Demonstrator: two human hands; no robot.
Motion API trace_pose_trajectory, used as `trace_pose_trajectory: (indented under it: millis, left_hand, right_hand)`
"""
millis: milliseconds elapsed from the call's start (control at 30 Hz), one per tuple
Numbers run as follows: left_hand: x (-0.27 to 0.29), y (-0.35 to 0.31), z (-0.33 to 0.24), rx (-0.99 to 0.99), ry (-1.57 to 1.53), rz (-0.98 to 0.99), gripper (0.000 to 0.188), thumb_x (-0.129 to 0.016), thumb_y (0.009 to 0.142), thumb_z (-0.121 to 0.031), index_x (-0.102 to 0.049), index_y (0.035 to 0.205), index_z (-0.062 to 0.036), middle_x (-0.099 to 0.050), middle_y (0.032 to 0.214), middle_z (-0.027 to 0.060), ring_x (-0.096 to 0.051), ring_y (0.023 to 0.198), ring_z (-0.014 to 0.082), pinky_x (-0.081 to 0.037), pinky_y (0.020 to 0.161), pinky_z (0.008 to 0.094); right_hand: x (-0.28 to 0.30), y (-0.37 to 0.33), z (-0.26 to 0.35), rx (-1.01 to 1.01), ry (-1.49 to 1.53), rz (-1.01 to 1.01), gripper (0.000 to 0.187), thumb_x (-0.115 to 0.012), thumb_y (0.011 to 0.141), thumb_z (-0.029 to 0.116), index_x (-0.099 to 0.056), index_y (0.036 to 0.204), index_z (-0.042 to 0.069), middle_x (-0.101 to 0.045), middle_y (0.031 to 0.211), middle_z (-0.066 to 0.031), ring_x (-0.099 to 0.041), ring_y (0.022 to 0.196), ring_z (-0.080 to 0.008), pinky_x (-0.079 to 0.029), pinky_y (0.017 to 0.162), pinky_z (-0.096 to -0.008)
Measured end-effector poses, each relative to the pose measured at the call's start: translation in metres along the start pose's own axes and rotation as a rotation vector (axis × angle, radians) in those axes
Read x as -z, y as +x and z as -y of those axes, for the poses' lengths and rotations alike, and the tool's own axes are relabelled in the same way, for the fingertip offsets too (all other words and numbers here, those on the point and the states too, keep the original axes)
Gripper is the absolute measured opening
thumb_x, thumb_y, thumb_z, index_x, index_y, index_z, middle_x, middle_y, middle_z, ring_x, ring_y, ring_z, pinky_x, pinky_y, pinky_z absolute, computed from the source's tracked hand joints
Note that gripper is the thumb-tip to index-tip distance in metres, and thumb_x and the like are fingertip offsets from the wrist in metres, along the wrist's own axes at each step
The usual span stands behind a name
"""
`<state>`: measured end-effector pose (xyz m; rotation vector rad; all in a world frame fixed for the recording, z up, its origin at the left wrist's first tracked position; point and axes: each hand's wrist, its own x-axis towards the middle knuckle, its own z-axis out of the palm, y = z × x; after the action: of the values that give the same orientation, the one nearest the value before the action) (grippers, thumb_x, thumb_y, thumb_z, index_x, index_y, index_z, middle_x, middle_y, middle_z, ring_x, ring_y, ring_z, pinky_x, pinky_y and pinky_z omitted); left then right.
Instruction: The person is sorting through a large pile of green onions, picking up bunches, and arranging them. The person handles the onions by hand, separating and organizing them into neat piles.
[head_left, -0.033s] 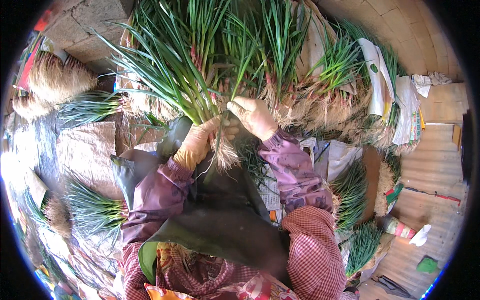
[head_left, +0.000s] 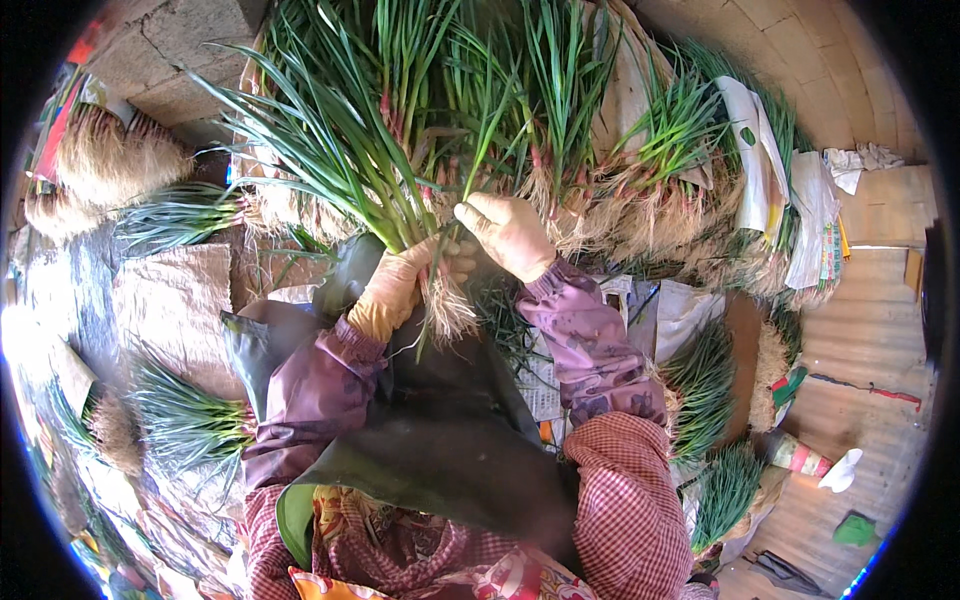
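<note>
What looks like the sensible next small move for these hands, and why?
Probably a gentle sideways pull by the right hand: it seems to pinch a slender green stalk beside the leafy bunch, which the left hand grips just above the dangling roots.

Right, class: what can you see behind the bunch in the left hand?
Past the edges of the bunch, more leafy green plants show, with reddish stems and pale roots. Whatever lies directly behind its dense leaves and the left hand is covered.
</note>
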<state>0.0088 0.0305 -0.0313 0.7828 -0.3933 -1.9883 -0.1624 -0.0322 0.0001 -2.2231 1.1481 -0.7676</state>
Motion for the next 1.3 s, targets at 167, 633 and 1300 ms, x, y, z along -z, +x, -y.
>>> trace_pose_trajectory:
  millis: [167,633,1300]
  left_hand:
    - [-0.006,0.004,0.003,0.001,-0.009,-0.167,0.021,-0.062,0.085,-0.015,-0.058,0.098,0.0015,-0.064,0.091,0.0126,-0.066,0.083,0.0251,-0.057,0.069,0.0356]
    - [-0.032,-0.015,-0.02,-0.341,0.066,0.0,0.022,-0.059,0.086,-0.015,-0.06,0.097,0.0032,-0.063,0.104,0.0178,-0.065,0.084,0.0231,-0.053,0.074,0.0339]
    - [-0.006,-0.005,-0.007,-0.024,-0.173,-0.042,0.026,-0.056,0.087,-0.022,-0.06,0.098,0.002,-0.064,0.071,0.0112,-0.06,0.057,0.0181,-0.052,0.053,0.03]
  right_hand:
    - [0.001,0.004,0.006,0.091,-0.355,-0.034,0.019,-0.059,0.084,0.027,-0.061,0.078,0.01,-0.059,0.062,-0.0079,-0.058,0.052,-0.0249,-0.046,0.047,-0.0353]
    - [-0.009,-0.121,-0.07,-0.138,-0.552,0.706,0.022,-0.052,0.086,0.025,-0.06,0.078,0.005,-0.058,0.061,-0.0098,-0.057,0.056,-0.0266,-0.049,0.058,-0.0405]
    - [0.184,0.176,0.0,-0.214,0.472,-0.395,0.02,-0.06,0.088,0.022,-0.066,0.093,0.004,-0.045,0.059,0.0076,-0.031,0.045,0.0,-0.02,0.039,-0.0162]
